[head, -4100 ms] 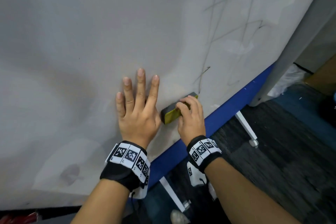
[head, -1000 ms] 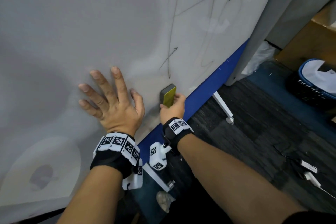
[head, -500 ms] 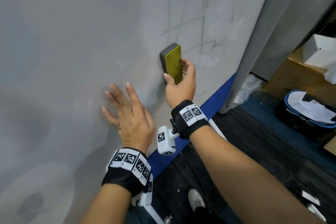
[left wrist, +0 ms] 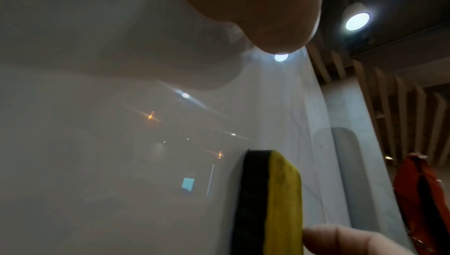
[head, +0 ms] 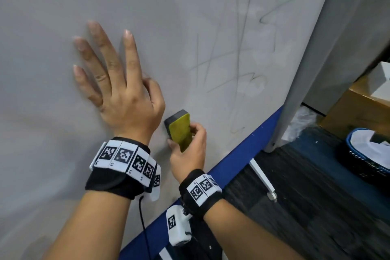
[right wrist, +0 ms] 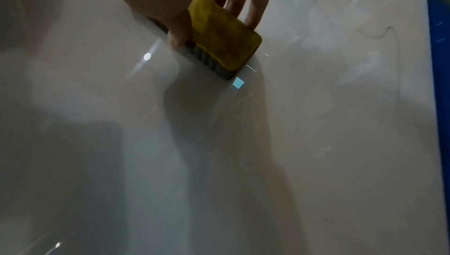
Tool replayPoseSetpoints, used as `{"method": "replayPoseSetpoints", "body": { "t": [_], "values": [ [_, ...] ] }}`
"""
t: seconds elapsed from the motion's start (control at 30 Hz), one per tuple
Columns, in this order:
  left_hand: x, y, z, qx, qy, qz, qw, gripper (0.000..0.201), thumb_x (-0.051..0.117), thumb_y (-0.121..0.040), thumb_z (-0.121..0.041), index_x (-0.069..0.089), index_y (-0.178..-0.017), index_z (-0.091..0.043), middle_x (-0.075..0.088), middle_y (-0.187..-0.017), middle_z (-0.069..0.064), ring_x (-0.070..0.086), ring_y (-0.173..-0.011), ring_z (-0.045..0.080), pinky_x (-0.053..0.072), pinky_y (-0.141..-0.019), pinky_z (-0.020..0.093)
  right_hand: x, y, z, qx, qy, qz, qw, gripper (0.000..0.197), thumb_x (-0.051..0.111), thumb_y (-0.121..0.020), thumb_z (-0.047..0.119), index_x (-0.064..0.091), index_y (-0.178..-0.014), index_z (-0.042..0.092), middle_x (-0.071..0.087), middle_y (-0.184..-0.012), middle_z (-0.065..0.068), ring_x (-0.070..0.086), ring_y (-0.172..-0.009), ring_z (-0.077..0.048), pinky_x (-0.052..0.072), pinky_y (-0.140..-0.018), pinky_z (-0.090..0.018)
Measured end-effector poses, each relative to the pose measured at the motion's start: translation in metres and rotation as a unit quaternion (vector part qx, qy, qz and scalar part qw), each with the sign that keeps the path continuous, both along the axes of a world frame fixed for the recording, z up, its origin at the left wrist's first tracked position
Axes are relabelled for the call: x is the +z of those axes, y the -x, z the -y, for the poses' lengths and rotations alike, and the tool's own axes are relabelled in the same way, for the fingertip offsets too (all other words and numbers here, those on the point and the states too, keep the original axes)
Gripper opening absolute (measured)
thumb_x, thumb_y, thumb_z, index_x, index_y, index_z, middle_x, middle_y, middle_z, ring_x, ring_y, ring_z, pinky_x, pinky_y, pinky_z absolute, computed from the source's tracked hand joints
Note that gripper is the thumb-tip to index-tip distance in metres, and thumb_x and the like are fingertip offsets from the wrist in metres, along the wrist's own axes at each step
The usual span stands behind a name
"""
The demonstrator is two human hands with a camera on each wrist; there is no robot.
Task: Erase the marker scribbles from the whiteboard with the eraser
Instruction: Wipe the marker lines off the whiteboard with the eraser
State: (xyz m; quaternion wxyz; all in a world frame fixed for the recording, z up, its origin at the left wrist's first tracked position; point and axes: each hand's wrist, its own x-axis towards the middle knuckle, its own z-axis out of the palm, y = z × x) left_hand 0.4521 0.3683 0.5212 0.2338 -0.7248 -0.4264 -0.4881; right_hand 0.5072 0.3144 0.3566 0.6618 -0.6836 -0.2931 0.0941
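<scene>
A big whiteboard with a blue lower edge fills the head view. Thin dark marker scribbles run down its right part. My right hand grips a yellow-backed grey eraser, thumb on one side and fingers on the other, holding its grey face against the board low down, left of the scribbles. The eraser also shows in the right wrist view, and the eraser appears in the left wrist view. My left hand lies flat on the board with fingers spread, just above and left of the eraser.
The board's blue edge and a white leg with a caster stand over dark carpet. A grey pillar rises right of the board. A blue-rimmed basket and cardboard boxes sit at the far right.
My right hand has brought the eraser down the board from mid-height to near the blue edge. The left hand stays flat on the board, fingers now spread wider.
</scene>
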Motion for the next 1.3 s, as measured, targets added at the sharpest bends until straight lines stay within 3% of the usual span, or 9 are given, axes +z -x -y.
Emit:
{"method": "replayPoseSetpoints", "body": {
  "t": [0.13, 0.23, 0.27, 0.47, 0.63, 0.77, 0.93, 1.13, 1.3],
  "values": [
    [-0.001, -0.003, -0.003, 0.021, -0.021, 0.005, 1.0, 0.067, 0.054, -0.088, -0.02, 0.039, -0.153, -0.013, 0.034, -0.154, 0.031, 0.029, -0.143, 0.05, 0.015, -0.117, 0.056, 0.008, -0.037, -0.008, -0.024, -0.017, -0.026, 0.999, 0.061, 0.076, -0.077, 0.014, 0.043, -0.126, 0.03, 0.054, -0.121, 0.006, 0.055, -0.112, -0.015, 0.051, -0.098, -0.036],
    [-0.002, -0.005, 0.0, 0.03, -0.022, 0.006, 0.999, 0.067, 0.055, -0.087, -0.02, 0.041, -0.152, -0.013, 0.035, -0.153, 0.031, 0.03, -0.142, 0.05, 0.016, -0.117, 0.055, 0.027, -0.082, -0.019, -0.079, -0.051, -0.058, 0.994, 0.06, 0.078, -0.081, 0.013, 0.044, -0.13, 0.02, 0.056, -0.123, 0.002, 0.055, -0.113, -0.015, 0.045, -0.093, -0.011],
    [-0.002, -0.006, 0.001, 0.033, -0.022, 0.008, 0.999, 0.067, 0.056, -0.087, -0.02, 0.042, -0.152, -0.012, 0.036, -0.152, 0.031, 0.03, -0.142, 0.05, 0.017, -0.117, 0.056, 0.034, -0.094, -0.022, -0.093, -0.064, -0.056, 0.992, 0.059, 0.077, -0.082, 0.013, 0.045, -0.131, 0.017, 0.056, -0.124, 0.001, 0.055, -0.114, -0.015, 0.044, -0.093, -0.01],
    [0.003, -0.012, 0.008, 0.022, 0.007, 0.042, 0.999, 0.071, 0.063, -0.081, -0.019, 0.046, -0.149, -0.011, 0.032, -0.154, 0.033, 0.025, -0.144, 0.049, 0.014, -0.116, 0.061, 0.114, -0.116, -0.035, -0.127, -0.19, 0.001, 0.973, 0.058, 0.077, -0.081, 0.021, 0.052, -0.132, 0.013, 0.058, -0.126, -0.002, 0.056, -0.117, -0.018, 0.05, -0.099, -0.036],
    [0.037, -0.029, 0.019, -0.014, 0.017, 0.12, 0.993, 0.073, 0.062, -0.075, -0.014, 0.046, -0.147, -0.012, 0.024, -0.155, 0.036, 0.019, -0.147, 0.049, 0.01, -0.115, 0.064, 0.181, -0.086, -0.038, -0.073, -0.241, 0.175, 0.952, 0.056, 0.079, -0.079, 0.018, 0.056, -0.129, 0.007, 0.059, -0.124, -0.005, 0.056, -0.115, -0.02, 0.048, -0.099, -0.039],
    [0.086, -0.034, 0.008, -0.034, -0.023, 0.147, 0.988, 0.072, 0.055, -0.08, -0.017, 0.038, -0.15, -0.018, 0.027, -0.157, 0.03, 0.024, -0.148, 0.045, 0.007, -0.116, 0.063, 0.178, -0.112, -0.036, -0.067, -0.214, 0.192, 0.955, 0.057, 0.078, -0.081, 0.021, 0.056, -0.132, 0.012, 0.059, -0.127, -0.002, 0.054, -0.118, -0.018, 0.046, -0.102, -0.034],
    [0.114, -0.043, -0.006, 0.015, -0.036, 0.108, 0.993, 0.072, 0.052, -0.087, -0.023, 0.033, -0.155, -0.014, 0.018, -0.159, 0.033, 0.014, -0.149, 0.047, 0.006, -0.117, 0.061, 0.189, -0.174, -0.047, -0.152, -0.21, 0.035, 0.965, 0.057, 0.077, -0.081, 0.025, 0.054, -0.133, 0.018, 0.058, -0.128, 0.002, 0.056, -0.116, -0.016, 0.049, -0.098, -0.044],
    [0.102, -0.05, -0.018, 0.089, -0.085, 0.09, 0.988, 0.066, 0.05, -0.094, -0.03, 0.034, -0.156, -0.013, 0.026, -0.157, 0.032, 0.022, -0.147, 0.048, 0.013, -0.118, 0.06, 0.158, -0.099, -0.04, -0.077, -0.227, 0.155, 0.958, 0.058, 0.079, -0.082, 0.023, 0.053, -0.133, 0.016, 0.057, -0.127, -0.002, 0.054, -0.118, -0.021, 0.049, -0.095, -0.045],
    [0.092, -0.049, -0.023, 0.08, -0.102, 0.079, 0.988, 0.064, 0.051, -0.094, -0.027, 0.038, -0.153, -0.008, 0.029, -0.154, 0.035, 0.024, -0.145, 0.052, 0.013, -0.118, 0.06, 0.163, -0.135, -0.045, -0.078, -0.242, 0.18, 0.95, 0.054, 0.08, -0.08, 0.016, 0.058, -0.129, 0.007, 0.06, -0.124, -0.008, 0.057, -0.117, -0.025, 0.049, -0.094, -0.048]
  ]
}}
